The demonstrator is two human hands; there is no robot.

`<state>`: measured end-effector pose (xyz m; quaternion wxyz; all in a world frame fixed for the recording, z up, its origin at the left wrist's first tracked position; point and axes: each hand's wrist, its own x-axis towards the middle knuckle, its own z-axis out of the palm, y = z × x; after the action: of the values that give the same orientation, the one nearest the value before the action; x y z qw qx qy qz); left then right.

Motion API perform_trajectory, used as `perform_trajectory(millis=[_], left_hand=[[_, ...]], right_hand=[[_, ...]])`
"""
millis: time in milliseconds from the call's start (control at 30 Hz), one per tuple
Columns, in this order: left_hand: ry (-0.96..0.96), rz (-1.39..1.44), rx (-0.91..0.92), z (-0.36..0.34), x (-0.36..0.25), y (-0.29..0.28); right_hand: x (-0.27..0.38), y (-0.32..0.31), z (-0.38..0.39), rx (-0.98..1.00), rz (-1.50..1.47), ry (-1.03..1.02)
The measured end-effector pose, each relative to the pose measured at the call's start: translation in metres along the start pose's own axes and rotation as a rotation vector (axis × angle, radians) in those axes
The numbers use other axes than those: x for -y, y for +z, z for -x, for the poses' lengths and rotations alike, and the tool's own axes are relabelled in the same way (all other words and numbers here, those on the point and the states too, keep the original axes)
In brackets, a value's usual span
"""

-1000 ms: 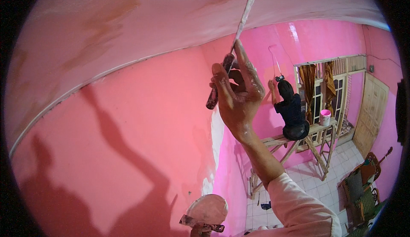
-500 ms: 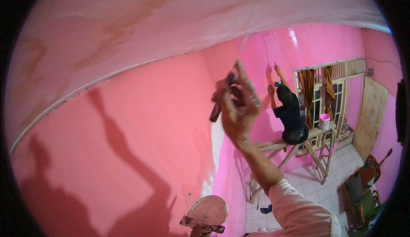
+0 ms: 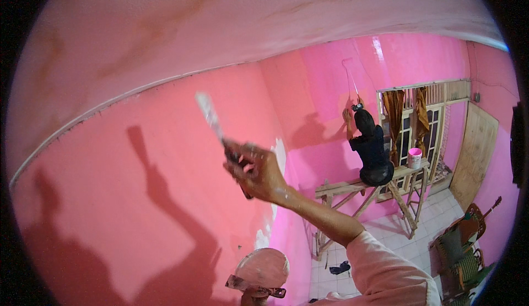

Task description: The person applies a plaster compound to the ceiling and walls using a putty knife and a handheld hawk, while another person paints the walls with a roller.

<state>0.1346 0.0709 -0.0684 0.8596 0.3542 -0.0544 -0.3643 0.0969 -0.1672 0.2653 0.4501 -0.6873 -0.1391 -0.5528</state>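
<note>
My right hand, flecked with white, is raised in front of the coral-pink wall, its fingers wrapped around the dark handle of a putty knife. The blade, smeared white, points up and left and looks apart from the wall. At the lower edge, my left hand shows only in part. It grips a dark, flat, wide-bladed scraper beside a round pale disc smeared with a whitish layer; how the disc is held cannot be made out.
Overhead curves a stained ceiling. At right, a person sits on a wooden scaffold, painting with a long-handled roller. A pink paint bucket stands beside them. Chairs and a guitar are on the lower right.
My right hand has swung left and down with the putty knife, toward the coral wall. The person on the scaffold has lowered the roller. My left hand has barely shifted.
</note>
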Motion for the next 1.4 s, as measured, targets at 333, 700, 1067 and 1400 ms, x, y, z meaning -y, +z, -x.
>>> perform_trajectory(millis=[333,700,1067,1400], left_hand=[[0.072,0.153,-0.172,0.007,0.005,-0.004],[0.237,0.073,-0.219,0.004,0.000,0.007],[0.320,0.027,-0.234,0.001,0.001,0.014],[0.352,0.003,-0.262,-0.012,0.008,0.013]], right_hand=[[-0.106,-0.012,0.171,0.622,0.066,0.423],[-0.086,-0.064,0.204,0.789,0.035,1.129],[-0.099,-0.097,0.181,1.068,0.078,1.124],[-0.124,-0.091,0.197,1.141,0.040,1.128]])
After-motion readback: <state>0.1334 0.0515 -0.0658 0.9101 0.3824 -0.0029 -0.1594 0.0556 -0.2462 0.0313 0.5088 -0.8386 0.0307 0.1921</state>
